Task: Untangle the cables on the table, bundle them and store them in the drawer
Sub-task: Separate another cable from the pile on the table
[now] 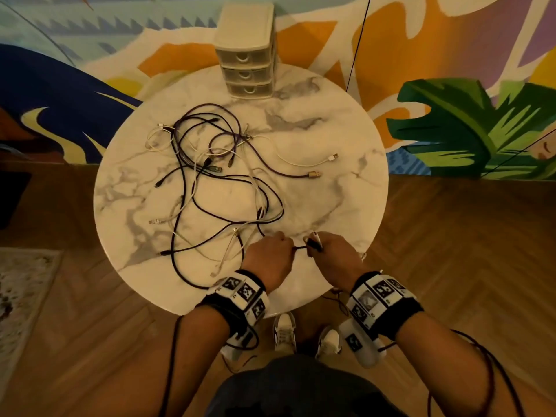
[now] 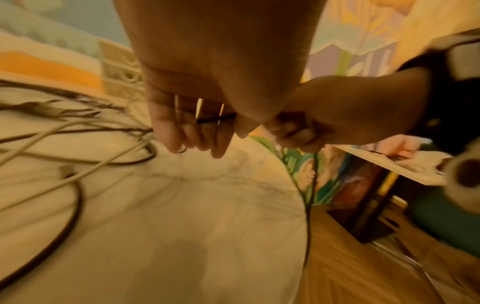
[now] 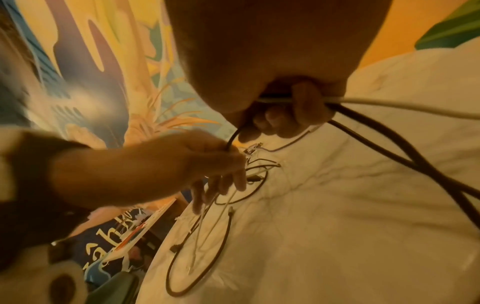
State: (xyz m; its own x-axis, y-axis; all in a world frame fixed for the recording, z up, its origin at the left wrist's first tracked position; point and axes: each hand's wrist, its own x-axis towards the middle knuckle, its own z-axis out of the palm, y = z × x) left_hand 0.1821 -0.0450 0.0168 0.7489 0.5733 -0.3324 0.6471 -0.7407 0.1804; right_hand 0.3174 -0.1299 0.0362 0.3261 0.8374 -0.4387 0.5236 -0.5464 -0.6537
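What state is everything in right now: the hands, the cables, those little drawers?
Left hand: pinches a black cable at the table's near edge.
Right hand: grips the same black cable, plus a white cable.
Black cable: stretched between the two hands.
Cable pile: still tangled, spread loose over the marble table.
Drawer unit: upright at the table's far edge, all three drawers shut.

Place: decorated indoor room, home or lounge; which one cannot be told.
Wall: painted mural (image 1: 469, 127), leaf at right of frame.
Floor: herringbone wood (image 1: 451, 236); rug (image 1: 24, 284) at lower left.
Furniture: round marble table (image 1: 316, 182), centre.
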